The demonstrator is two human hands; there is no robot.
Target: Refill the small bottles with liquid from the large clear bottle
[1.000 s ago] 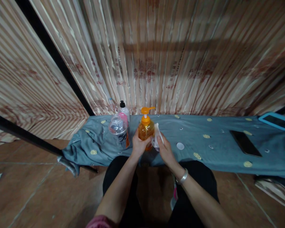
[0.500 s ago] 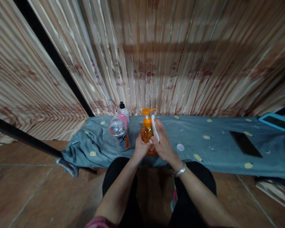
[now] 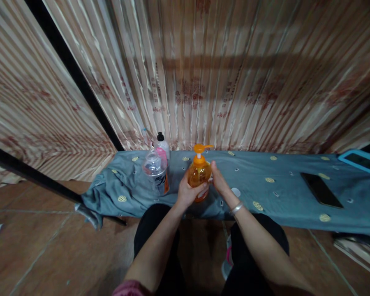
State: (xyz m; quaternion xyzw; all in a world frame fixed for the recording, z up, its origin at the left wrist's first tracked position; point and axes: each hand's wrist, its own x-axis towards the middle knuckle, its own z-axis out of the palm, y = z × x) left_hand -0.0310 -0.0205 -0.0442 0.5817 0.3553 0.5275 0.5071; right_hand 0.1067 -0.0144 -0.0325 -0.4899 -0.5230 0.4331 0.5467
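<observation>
My left hand (image 3: 188, 190) is wrapped round the lower left side of an orange pump bottle (image 3: 200, 174), its thumb across the front. The bottle holds a clear amber liquid and has an orange pump head whose spout points right. On the bottle's right side is my right hand (image 3: 219, 181), wearing a silver bangle, thumb upward and fingers hidden behind the bottle. Only a sliver of a white cloth (image 3: 210, 178) shows between that hand and the bottle. A clear plastic tub (image 3: 156, 174) with a dark and orange print stands left of my hands.
Behind the tub stands a clear bottle (image 3: 162, 144) with a black cap and pink label. A white disc (image 3: 235, 192) lies on the blue-grey cloth (image 3: 283, 185). Farther right are a dark phone (image 3: 321, 190) and a light-blue framed object (image 3: 362, 160). A striped curtain (image 3: 200, 82) hangs behind.
The bottle has turned and shifted slightly right in my left hand. My right hand has moved lower and round behind it, so the white cloth is now mostly out of sight.
</observation>
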